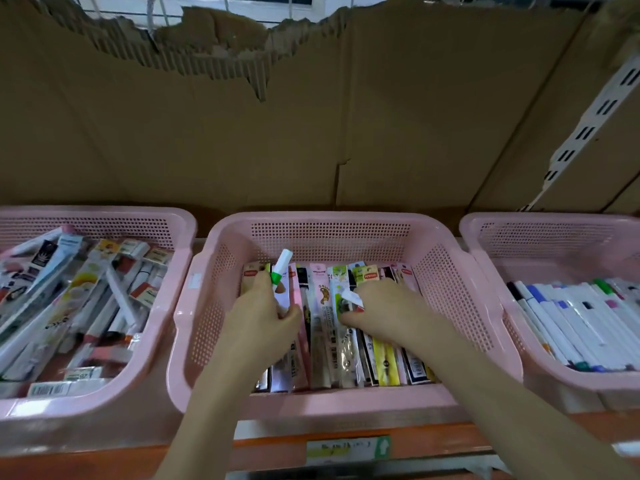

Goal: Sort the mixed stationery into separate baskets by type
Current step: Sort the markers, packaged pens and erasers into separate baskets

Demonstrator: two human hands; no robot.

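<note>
Between the two hands, inside the middle basket (450, 271), a row of flat packets (320, 306) stands on edge, side by side, filling the floor of the basket from wall to wall. Left hand (258, 311): fingers curled around a white marker (281, 268) with a green band, which rises upright and slightly tilted above the knuckles, its tip toward the far wall of the basket; the same hand presses against the packets at its fingertips. Right hand (375, 308): fingers bent down among the packets, pinching a small white piece (352, 296) beside a green-printed packet; what that piece is cannot be told. Both forearms cross the near rim of the basket.

To the outside of the left hand, a second pink basket (173, 223) holds packets and boxed pens lying loose at mixed angles. To the outside of the right hand, a third pink basket (485, 230) holds white markers (568, 317) with coloured caps, laid parallel. Beyond both hands, a torn cardboard sheet (311, 116) stands behind the baskets, with a white slotted shelf rail (588, 123) at its right. Beneath the wrists, an orange shelf edge (270, 445) carries a label (346, 448).
</note>
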